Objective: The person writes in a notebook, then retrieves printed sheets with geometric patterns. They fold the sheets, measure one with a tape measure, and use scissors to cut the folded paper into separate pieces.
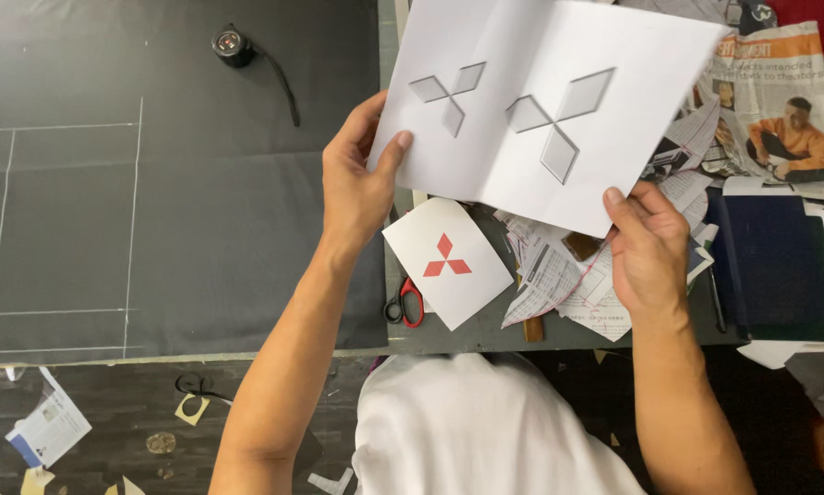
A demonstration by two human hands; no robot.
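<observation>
Both hands hold up a white stencil sheet (pixel 549 101), left hand (pixel 357 183) pinching its left edge, right hand (pixel 648 243) its near-right corner. The thin bridges between cut-out diamonds look liable to tear if pulled taut.

**What the view hides or cuts off**

The top edge of the picture cuts off the white sheet with diamond cut-outs (pixel 540 101). The left hand (pixel 357 179) shows only thumb and palm; its fingers are behind the sheet. The red-handled scissors (pixel 404 302) are half hidden under the white card with a red emblem (pixel 447 261), blades out of sight. The loose printed papers (pixel 568 275) overlap, and their print is too small to read. A brown wooden piece (pixel 533 327) pokes out beneath them, most of it covered. The newspaper (pixel 774 110) runs off the right edge. The person's forearms leave the picture at the bottom.
</observation>
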